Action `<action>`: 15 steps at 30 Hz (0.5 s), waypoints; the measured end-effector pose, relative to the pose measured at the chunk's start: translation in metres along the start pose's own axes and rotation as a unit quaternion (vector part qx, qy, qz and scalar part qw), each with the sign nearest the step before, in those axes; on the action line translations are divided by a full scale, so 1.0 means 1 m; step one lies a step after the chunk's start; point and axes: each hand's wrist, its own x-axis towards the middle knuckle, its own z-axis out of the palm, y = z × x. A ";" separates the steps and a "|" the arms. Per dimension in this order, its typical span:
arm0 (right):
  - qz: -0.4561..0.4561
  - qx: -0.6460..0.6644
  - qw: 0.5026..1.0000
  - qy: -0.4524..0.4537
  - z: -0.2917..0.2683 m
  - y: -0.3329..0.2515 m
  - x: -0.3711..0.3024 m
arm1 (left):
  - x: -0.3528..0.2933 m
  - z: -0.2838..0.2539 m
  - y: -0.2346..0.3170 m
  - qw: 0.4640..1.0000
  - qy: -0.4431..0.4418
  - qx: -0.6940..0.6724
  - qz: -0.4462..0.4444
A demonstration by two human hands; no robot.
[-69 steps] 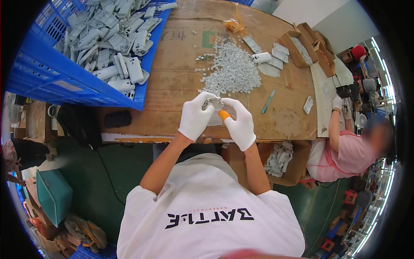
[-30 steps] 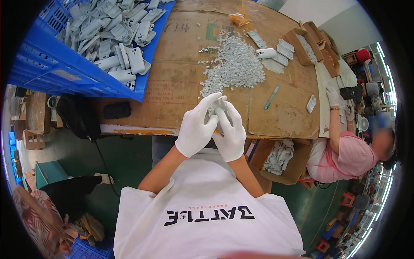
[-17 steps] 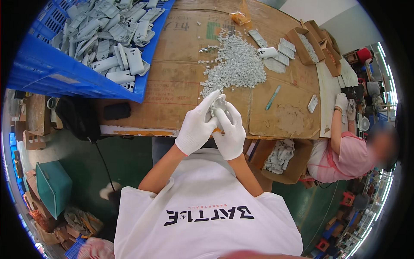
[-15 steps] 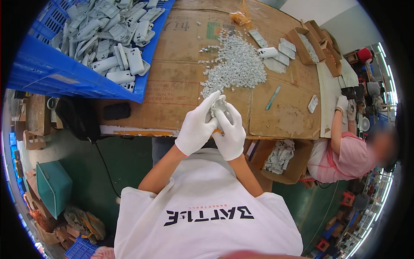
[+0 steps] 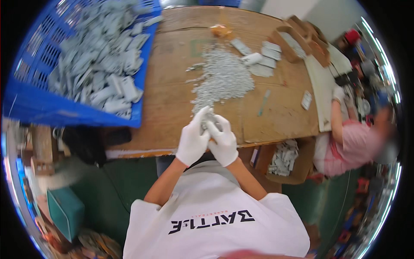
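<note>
Both my hands wear white gloves and meet above the near edge of the cardboard-covered table. My left hand (image 5: pixel 193 140) is closed around one side of a pale grey plastic piece (image 5: pixel 208 117), whose shape is mostly covered by fingers and blurred. From the other side, my right hand (image 5: pixel 223 144) grips the same piece, fingers bent over it. Just beyond my fingertips spreads a heap of tiny grey-white parts (image 5: pixel 228 75). Grey plastic shells (image 5: pixel 101 60) fill a blue crate (image 5: pixel 47 105) at the left.
Several flat shells (image 5: pixel 271 54) and a teal pen (image 5: pixel 264 102) lie right of the heap. Small cardboard boxes (image 5: pixel 296 55) stand at the far right. Below the table edge sits a carton (image 5: pixel 304 166) of white parts. A co-worker (image 5: pixel 351 146) in pink sits at the right.
The whole view has shifted, so the crate and table sit lower and slightly left in the picture. Both hands still hold the plastic piece together, with fingers slightly changed around it.
</note>
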 end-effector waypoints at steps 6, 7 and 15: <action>-0.022 -0.088 0.991 0.094 -0.027 0.000 -0.003 | 0.005 0.007 0.031 0.988 -0.091 -0.113 0.050; -0.017 -0.087 0.992 0.092 -0.030 -0.002 -0.005 | 0.001 0.007 0.037 0.988 -0.093 -0.113 0.044; -0.058 -0.072 0.989 0.114 -0.041 -0.003 -0.008 | -0.009 0.013 0.045 0.985 -0.089 -0.140 0.046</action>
